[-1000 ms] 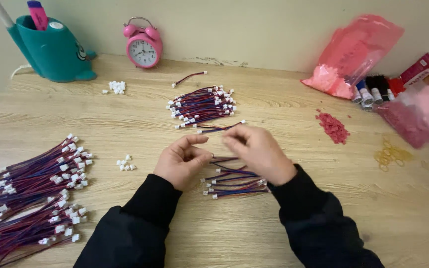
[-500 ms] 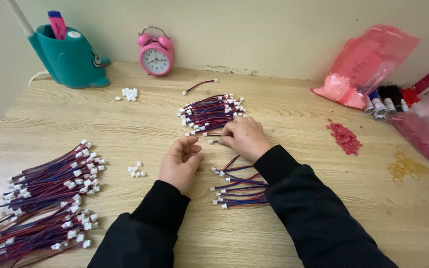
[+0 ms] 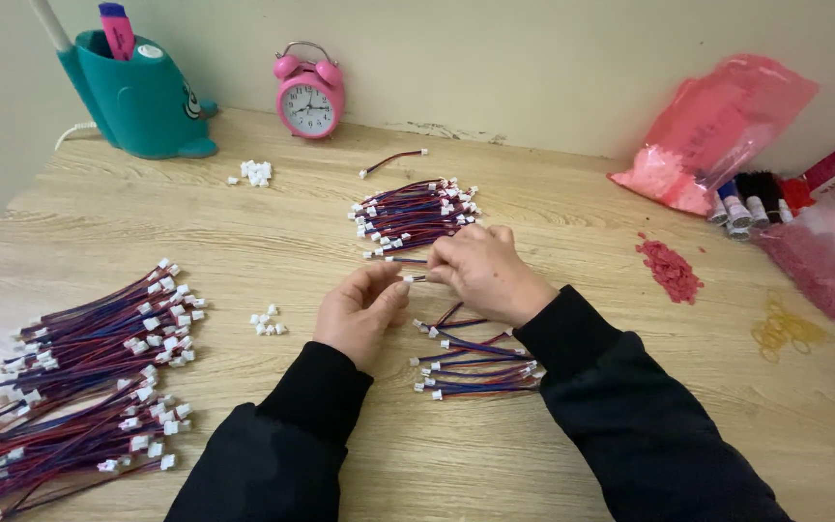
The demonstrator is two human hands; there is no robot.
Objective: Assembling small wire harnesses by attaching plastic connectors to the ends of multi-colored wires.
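At the middle of the wooden table [image 3: 572, 454], the left hand [image 3: 361, 311] and the right hand [image 3: 480, 271] meet, fingertips pinched on a short red-and-blue wire lead [image 3: 416, 278] held between them; its white connector end seems to sit at the left fingertips, though it is too small to be sure. Just beyond the hands lies a bundle of wire leads [image 3: 415, 215], and just below the right wrist a small loose pile of leads [image 3: 475, 362]. A large heap of leads [image 3: 89, 372] lies far left, with a few loose white connectors [image 3: 267, 322] near the left hand. A pink alarm clock [image 3: 309, 94] stands at the wall.
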